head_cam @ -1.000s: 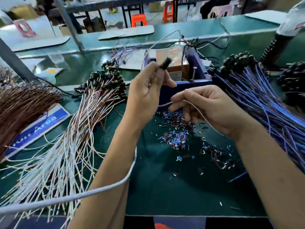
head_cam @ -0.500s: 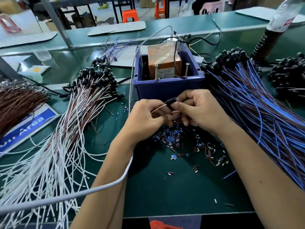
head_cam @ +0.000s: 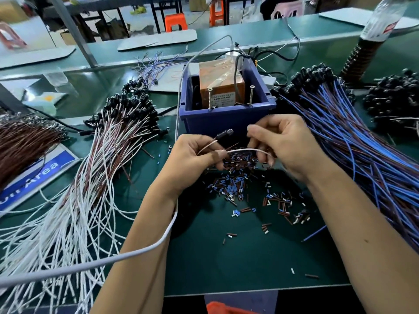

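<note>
1. Left hand (head_cam: pixel 192 162), centre of frame: the thumb and curled fingers pinch a thin pale lead (head_cam: pixel 246 150). It holds nothing else.
2. Right hand (head_cam: pixel 288 146), just right of centre: the fingers are curled round the same lead and grip its far end.
3. The lead arcs between the two hands, clear of the mat (head_cam: pixel 226 264). Its black cap (head_cam: pixel 225 133) sticks up and to the right out of the left hand, just in front of the bin (head_cam: pixel 226 121).
4. The blue bin stands directly behind both hands and closes off the space beyond them. Whether the right knuckles touch its wall cannot be told. An orange box (head_cam: pixel 221 75) sits inside it.
5. Scraps (head_cam: pixel 235 189) of blue, brown and white sleeve lie on the mat. They are thickest under the hands and thin out toward lower right.
6. White leads (head_cam: pixel 102 159) with black caps fan from centre left to the lower left corner, close beside the left forearm.
7. Blue leads (head_cam: pixel 362 146) fan from upper right to the right edge. The right forearm lies along their near edge.
8. A grey cable (head_cam: pixel 136 254) runs in from the lower left edge, crosses the left forearm and rises past the wrist toward the bin.
9. Brown leads (head_cam: pixel 22 141) lie at far left above a sign (head_cam: pixel 38 175) that reads "Area". A bottle (head_cam: pixel 381 19) stands in the upper right corner.
</note>
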{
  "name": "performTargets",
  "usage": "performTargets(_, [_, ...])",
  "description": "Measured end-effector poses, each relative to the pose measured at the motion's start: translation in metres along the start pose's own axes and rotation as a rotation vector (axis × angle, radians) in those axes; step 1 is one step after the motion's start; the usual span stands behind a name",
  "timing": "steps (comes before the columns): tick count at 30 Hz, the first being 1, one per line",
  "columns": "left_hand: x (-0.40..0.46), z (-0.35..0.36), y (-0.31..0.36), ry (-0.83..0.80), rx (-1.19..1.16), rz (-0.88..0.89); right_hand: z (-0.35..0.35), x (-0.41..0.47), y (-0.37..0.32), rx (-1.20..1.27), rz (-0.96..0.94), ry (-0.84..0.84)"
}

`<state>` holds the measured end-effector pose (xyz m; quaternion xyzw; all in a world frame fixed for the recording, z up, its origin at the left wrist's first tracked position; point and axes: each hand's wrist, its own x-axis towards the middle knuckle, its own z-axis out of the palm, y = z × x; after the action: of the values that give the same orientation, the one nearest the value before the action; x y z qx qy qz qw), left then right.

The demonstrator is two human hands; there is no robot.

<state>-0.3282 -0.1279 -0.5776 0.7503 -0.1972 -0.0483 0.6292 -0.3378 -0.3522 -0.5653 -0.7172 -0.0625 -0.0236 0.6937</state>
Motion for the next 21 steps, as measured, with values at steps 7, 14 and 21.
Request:
performTargets(7, [0.001, -0.005, -0.002, 0.096, -0.117, -0.07, -0.029, -0.003, -0.007, 0.099, 0.169, -0.326])
performTargets(14, [-0.001, -0.007, 0.002, 0.05, -0.244, -0.082, -0.053, -0.015, -0.012, 0.391, -0.034, -0.722])
performTargets(21, [-0.004, -0.009, 0.009, 0.003, -0.392, -0.004, -0.041, -0.015, -0.015, 0.421, -0.155, -0.507])
